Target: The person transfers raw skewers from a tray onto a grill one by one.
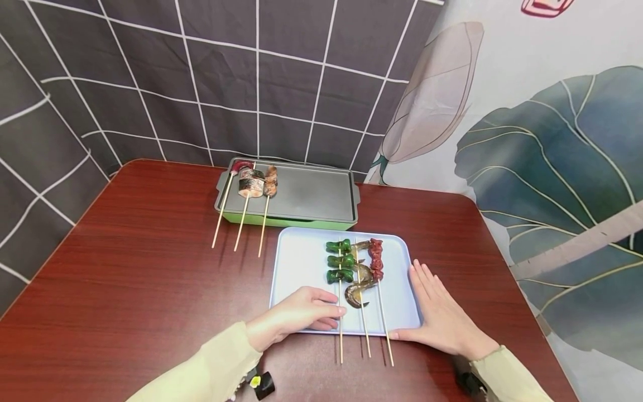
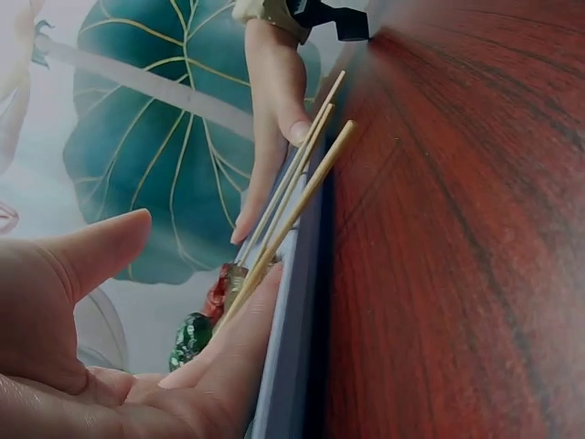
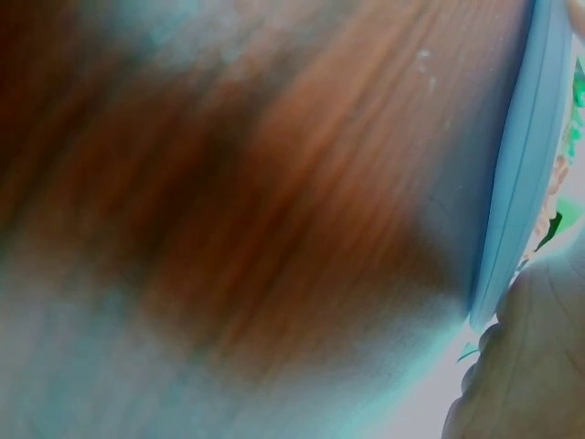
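Note:
A pale blue tray (image 1: 301,268) holds a skewer of green pepper pieces (image 1: 340,261), a skewer of shrimp (image 1: 358,293) and a skewer of red meat (image 1: 375,259). Over the tray's front edge, my left hand (image 1: 306,310) is beside the green pepper skewer's stick. In the left wrist view its thumb (image 2: 110,251) stands away from the fingers, which lie close to the sticks (image 2: 302,187); contact is unclear. Along the tray's right side rests my right hand (image 1: 447,318), fingers straight and thumb at the front edge. The right wrist view shows mostly table and the tray's side (image 3: 521,174).
Behind the tray stands a grey grill plate (image 1: 311,192) on a green base. Three skewers lie on its left side, among them a fish skewer (image 1: 251,183), their sticks jutting over the front. A dark tiled-pattern curtain (image 1: 226,84) rises behind the red-brown table (image 1: 166,251).

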Available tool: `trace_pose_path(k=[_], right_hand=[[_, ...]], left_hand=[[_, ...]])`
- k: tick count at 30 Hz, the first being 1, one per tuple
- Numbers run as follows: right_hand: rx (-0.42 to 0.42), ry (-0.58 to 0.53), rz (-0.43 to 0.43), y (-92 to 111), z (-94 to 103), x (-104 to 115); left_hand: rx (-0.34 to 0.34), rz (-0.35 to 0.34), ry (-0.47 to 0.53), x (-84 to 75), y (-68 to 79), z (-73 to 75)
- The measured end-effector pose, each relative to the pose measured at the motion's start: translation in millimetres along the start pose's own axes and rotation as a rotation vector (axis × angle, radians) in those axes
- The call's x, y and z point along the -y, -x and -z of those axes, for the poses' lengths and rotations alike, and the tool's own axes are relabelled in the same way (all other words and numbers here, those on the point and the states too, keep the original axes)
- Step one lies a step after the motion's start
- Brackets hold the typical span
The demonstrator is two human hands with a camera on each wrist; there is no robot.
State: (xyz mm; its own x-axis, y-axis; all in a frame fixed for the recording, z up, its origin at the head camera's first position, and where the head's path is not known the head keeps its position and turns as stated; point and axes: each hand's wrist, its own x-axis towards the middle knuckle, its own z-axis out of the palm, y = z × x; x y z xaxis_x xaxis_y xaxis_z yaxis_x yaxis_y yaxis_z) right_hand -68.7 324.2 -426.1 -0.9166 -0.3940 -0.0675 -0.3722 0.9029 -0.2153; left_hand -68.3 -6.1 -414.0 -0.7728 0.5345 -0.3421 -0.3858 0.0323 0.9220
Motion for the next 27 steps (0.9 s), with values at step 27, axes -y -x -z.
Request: trace_pose_path(k=[27], right_hand=[[0.009,-0.003,-0.003,0.0,-0.5,-0.9]], left_hand=[[-0.019,-0.094,0.047,5.4,-1.2,-0.6]])
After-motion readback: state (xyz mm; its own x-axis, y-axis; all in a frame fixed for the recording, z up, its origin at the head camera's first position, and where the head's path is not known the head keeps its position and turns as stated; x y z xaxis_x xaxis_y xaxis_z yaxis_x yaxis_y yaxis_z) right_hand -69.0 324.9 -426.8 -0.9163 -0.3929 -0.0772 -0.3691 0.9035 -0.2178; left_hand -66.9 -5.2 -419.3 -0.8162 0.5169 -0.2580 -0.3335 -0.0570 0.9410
